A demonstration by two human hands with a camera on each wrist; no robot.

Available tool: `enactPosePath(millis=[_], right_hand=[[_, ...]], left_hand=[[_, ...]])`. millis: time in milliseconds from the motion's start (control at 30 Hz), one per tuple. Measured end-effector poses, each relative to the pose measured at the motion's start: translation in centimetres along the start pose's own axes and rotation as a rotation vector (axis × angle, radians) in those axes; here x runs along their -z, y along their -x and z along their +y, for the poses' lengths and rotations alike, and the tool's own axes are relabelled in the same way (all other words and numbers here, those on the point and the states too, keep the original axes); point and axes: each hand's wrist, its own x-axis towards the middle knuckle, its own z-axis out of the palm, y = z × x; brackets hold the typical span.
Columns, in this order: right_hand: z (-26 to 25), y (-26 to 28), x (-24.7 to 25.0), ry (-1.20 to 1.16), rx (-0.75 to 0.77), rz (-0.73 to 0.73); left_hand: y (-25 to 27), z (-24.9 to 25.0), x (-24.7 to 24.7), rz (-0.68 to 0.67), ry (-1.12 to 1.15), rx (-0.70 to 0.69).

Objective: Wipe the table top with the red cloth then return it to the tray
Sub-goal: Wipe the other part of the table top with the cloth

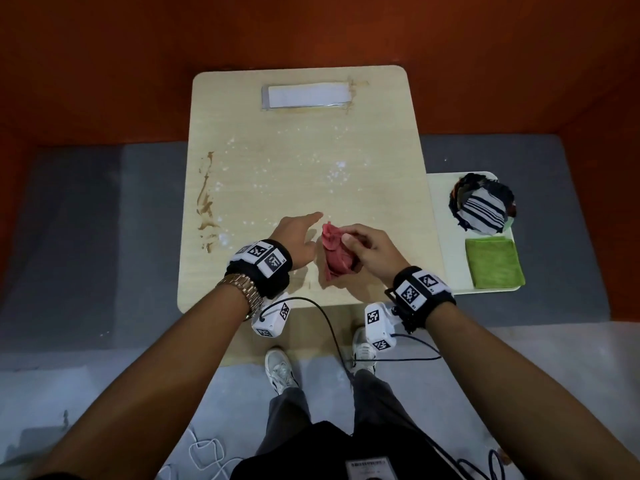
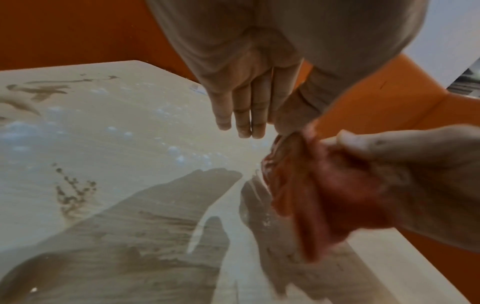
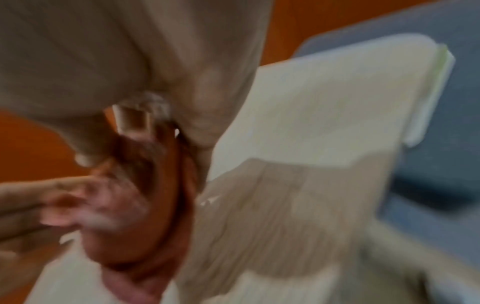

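Note:
The red cloth is bunched up above the near middle of the light wooden table. My right hand grips it, fingers and thumb curled round the bundle. In the left wrist view the red cloth hangs from the right hand. My left hand hovers just left of the cloth with straight fingers; its thumb touches the cloth's top edge. The white tray stands beside the table's right edge. The right wrist view is blurred; the red cloth shows under the palm.
Brown smears run along the table's left side, and white specks dot its middle. A white taped strip lies at the far end. The tray carries a folded green cloth and a round holder of striped cloths.

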Motion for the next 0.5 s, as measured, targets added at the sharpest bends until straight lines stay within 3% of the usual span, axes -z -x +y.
enactPosePath(millis=[133,267,400,500], right_hand=[[1.3,-0.4,2.2,0.498,0.033,0.172],[2.4,1.1,2.6,0.637,0.087,0.268],[2.2,2.3,1.3,0.623,0.065,0.124],[2.3,2.1,0.7,0.713,0.074,-0.009]], left_hand=[[0.2,-0.1,-0.7,0.014,-0.026,-0.06],[0.1,-0.2,-2.5,0.042,-0.079,-0.17],[0.0,0.3,-4.1,0.019,-0.162,-0.264],[-0.3,0.7,-4.4,-0.007,-0.343,-0.36]])
